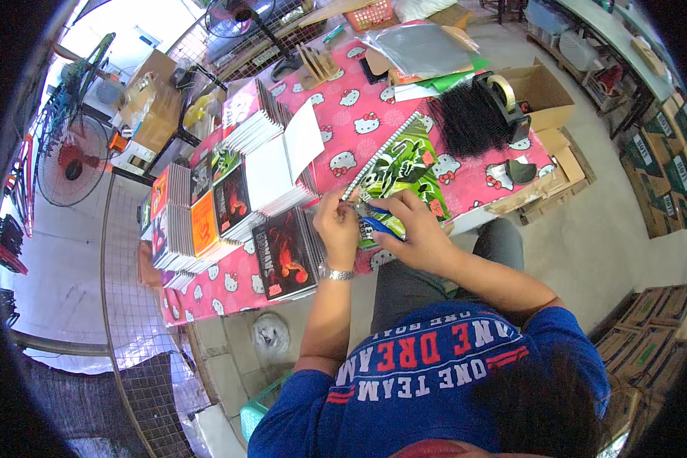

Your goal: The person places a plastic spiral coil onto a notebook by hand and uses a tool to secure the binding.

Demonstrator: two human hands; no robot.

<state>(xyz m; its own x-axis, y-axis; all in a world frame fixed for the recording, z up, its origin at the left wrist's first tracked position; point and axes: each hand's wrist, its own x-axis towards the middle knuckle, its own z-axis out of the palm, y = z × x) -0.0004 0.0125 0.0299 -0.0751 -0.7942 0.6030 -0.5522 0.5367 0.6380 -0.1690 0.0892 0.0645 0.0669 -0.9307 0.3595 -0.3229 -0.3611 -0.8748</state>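
A spiral notebook with a green, black and white cover lies on the table's near edge, its coil along the left side. My left hand is closed at the near end of that coil, fingertips pinched together on it. My right hand wraps round a pair of pliers with blue handles. The plier jaws point at the same end of the coil, close to my left fingertips; the fingers partly hide the tips. Beside my left wrist stands a stack of notebooks with a black basketball cover.
A pink patterned cloth covers the table. More notebook stacks fill its left side. At the right sit a bundle of black spiral coils and a tape dispenser. Plastic sheets lie at the back; a cardboard box stands right.
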